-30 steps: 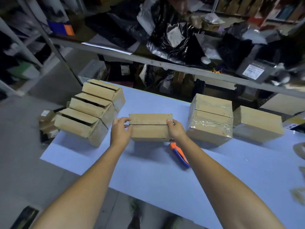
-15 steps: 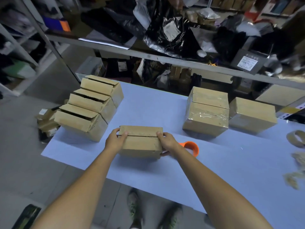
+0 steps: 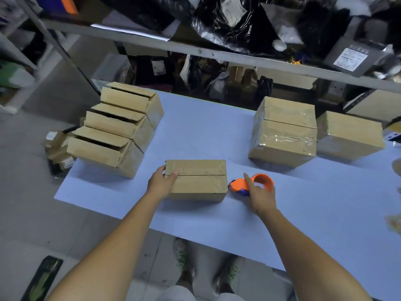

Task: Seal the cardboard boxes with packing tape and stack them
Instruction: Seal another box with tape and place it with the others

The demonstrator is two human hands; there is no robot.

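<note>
A small cardboard box (image 3: 197,181) with its top flaps closed along a bare seam sits on the blue table (image 3: 206,127) in front of me. My left hand (image 3: 160,183) grips its left end, thumb on top. To its right lies an orange and blue tape dispenser (image 3: 263,180). My right hand (image 3: 259,196) is on the dispenser, fingers curled round its handle and the index finger stretched over the top. Two taped boxes (image 3: 284,135) stand stacked at the right.
Three boxes with loose flaps (image 3: 115,135) lie in a row at the table's left edge. Another closed box (image 3: 349,133) stands far right. A metal shelf (image 3: 217,55) full of black bags hangs over the back edge. Tape scraps (image 3: 396,222) lie at the right border.
Both hands pulled the box toward me. Then my right hand left the box's right end and moved onto the tape dispenser. My left hand stays on the box.
</note>
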